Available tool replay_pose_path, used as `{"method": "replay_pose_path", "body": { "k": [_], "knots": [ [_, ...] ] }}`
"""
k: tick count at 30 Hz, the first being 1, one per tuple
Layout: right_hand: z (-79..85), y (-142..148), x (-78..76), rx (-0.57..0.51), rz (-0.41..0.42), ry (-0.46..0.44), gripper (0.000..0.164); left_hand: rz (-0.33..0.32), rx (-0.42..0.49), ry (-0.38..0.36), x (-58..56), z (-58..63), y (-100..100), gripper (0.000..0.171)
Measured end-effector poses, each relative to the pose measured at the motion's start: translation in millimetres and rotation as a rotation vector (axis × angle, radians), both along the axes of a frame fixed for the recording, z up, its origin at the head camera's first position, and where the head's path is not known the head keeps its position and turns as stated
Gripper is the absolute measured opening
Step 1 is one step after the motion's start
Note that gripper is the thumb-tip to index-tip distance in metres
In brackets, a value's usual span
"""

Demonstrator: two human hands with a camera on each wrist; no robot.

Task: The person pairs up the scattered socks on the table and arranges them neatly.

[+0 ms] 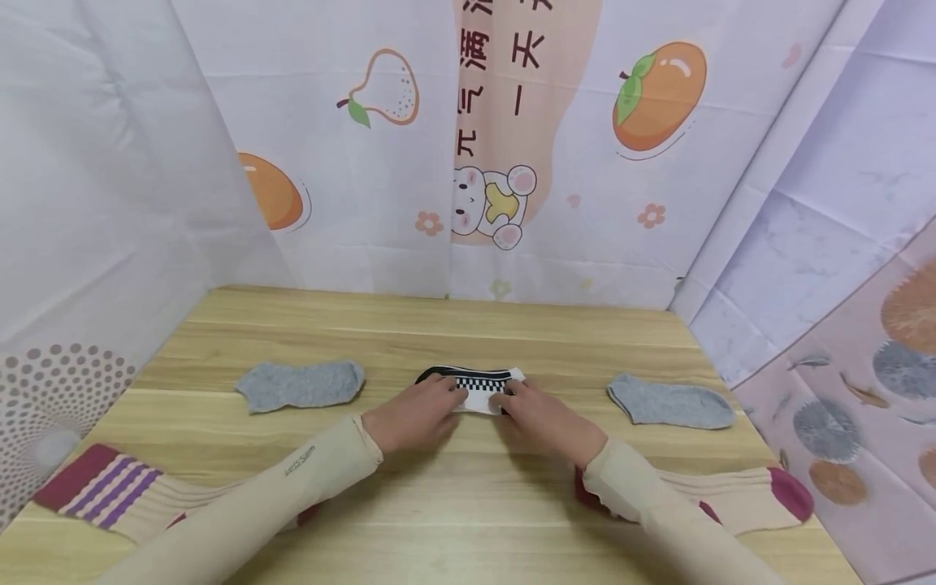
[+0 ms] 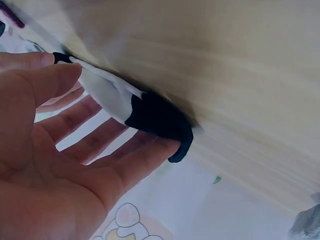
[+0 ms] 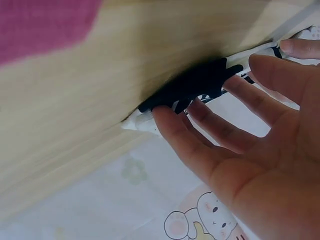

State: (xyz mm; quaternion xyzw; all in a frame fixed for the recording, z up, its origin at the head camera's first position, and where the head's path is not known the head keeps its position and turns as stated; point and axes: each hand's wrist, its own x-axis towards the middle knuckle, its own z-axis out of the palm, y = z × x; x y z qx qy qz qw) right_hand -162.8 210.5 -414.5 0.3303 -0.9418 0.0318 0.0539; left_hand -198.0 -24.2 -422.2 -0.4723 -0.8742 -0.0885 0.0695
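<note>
A black-and-white sock (image 1: 478,392) with a checkered band lies flat near the middle of the table; whether it is one sock or a stacked pair I cannot tell. My left hand (image 1: 418,410) touches its left part, fingers spread and fairly straight. In the left wrist view, those fingers (image 2: 150,160) reach to the sock's black end (image 2: 160,117), with the thumb along the near edge. My right hand (image 1: 544,418) rests on the right part. Its fingers (image 3: 175,130) extend over the black fabric (image 3: 192,85) in the right wrist view, thumb near the edge.
One grey sock (image 1: 301,385) lies to the left, another grey sock (image 1: 671,401) to the right. Nearer me, a striped cream-and-maroon sock (image 1: 110,487) and a cream sock with a maroon toe (image 1: 746,496) lie partly beneath my forearms. A printed curtain (image 1: 329,203) hangs behind the wooden table (image 1: 453,536).
</note>
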Motion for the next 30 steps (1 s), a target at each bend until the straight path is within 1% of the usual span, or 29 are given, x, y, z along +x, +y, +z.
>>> {"method": "replay_pose_path", "body": {
  "k": [4, 8, 13, 16, 17, 22, 25, 30],
  "knots": [
    [0.6, 2, -11.7, -0.015, -0.01, -0.01, 0.018, 0.009, -0.001, 0.002, -11.8, 0.5, 4, 0.015],
    [0.7, 4, -26.9, -0.036, -0.017, -0.015, 0.017, 0.005, 0.002, 0.02, -27.0, 1.3, 9, 0.013],
    [-1.3, 5, -46.3, -0.053, -0.059, -0.031, 0.016, -0.007, 0.01, 0.038, -47.2, 0.0, 13, 0.015],
    [-2.3, 5, -56.7, -0.062, -0.092, -0.058, 0.019, -0.007, 0.017, 0.023, -58.9, -1.7, 14, 0.015],
    [-2.8, 6, -60.2, -0.065, -0.105, -0.072, 0.02, 0.001, 0.017, 0.008, -62.4, -2.0, 15, 0.015],
    [-6.1, 9, -80.1, -0.083, -0.131, -0.083, 0.024, 0.035, 0.011, -0.088, -82.2, -3.7, 18, 0.021],
    [-9.4, 11, -90.9, -0.093, -0.158, -0.087, 0.026, 0.052, 0.026, -0.146, -98.3, -5.5, 20, 0.026],
    [-16.0, 10, -106.4, -0.064, -0.182, -0.07, 0.028, 0.114, 0.03, -0.203, -125.4, -7.5, 25, 0.03]
  ]
}}
